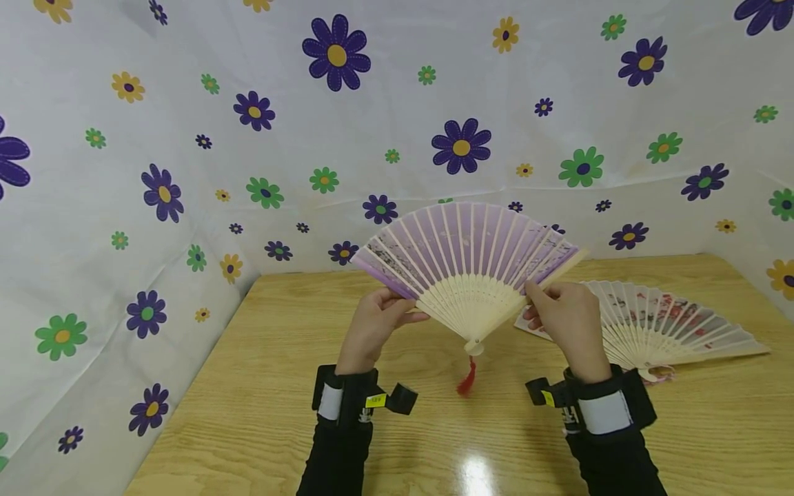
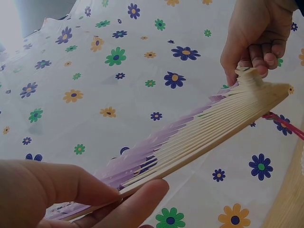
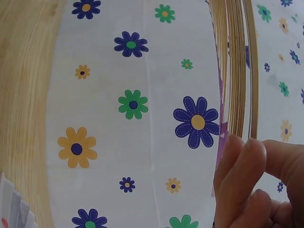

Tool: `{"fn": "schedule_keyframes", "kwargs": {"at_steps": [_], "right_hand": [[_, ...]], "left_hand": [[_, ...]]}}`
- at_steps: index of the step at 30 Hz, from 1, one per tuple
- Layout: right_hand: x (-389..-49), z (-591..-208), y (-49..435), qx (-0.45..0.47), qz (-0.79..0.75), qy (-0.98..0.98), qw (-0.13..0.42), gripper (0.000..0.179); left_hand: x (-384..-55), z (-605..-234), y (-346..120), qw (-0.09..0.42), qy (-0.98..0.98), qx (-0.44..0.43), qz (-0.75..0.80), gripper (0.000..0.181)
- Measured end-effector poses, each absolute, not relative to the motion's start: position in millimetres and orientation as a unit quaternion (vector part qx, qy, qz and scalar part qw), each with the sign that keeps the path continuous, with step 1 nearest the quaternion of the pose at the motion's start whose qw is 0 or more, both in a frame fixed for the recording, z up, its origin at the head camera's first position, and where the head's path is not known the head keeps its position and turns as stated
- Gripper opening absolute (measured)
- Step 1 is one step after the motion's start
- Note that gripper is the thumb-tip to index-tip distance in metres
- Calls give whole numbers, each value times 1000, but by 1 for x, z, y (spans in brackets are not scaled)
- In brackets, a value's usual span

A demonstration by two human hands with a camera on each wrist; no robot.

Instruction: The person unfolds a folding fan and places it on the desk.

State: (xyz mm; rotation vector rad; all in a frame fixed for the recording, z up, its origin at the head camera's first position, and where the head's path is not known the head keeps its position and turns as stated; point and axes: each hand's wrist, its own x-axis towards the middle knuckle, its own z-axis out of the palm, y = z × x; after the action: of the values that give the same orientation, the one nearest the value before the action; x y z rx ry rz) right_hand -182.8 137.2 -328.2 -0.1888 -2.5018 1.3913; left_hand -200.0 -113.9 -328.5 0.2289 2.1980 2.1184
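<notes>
A purple folding fan (image 1: 474, 255) is spread wide above the table, its pale ribs meeting at a pivot low in the middle. From the pivot hangs a red tassel (image 1: 467, 377). My left hand (image 1: 376, 324) pinches the fan's left outer rib between thumb and fingers, as the left wrist view shows close up. On the other side my right hand (image 1: 567, 317) grips the right outer rib; in the right wrist view its fingertips (image 3: 251, 156) are at the edge of the ribs.
A second open fan (image 1: 657, 317), white with red and dark flowers, lies on the wooden table (image 1: 248, 413) at the right, partly behind my right hand. A white cloth (image 1: 397, 103) printed with flowers hangs behind the table and along its left side.
</notes>
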Motion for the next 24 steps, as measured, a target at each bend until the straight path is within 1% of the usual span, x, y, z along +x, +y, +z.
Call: {"fn": "schedule_keyframes", "kwargs": {"at_steps": [8, 19, 24], "right_hand": [[-181, -326, 140, -89, 491, -848, 180, 46], [-182, -326, 142, -95, 494, -846, 178, 49], [-183, -327, 142, -100, 506, -837, 183, 50]], "left_hand": [[-201, -330, -110, 13, 714, 58, 697, 37], [-200, -329, -109, 4, 703, 52, 710, 36], [-199, -328, -109, -16, 689, 50, 723, 36]]}}
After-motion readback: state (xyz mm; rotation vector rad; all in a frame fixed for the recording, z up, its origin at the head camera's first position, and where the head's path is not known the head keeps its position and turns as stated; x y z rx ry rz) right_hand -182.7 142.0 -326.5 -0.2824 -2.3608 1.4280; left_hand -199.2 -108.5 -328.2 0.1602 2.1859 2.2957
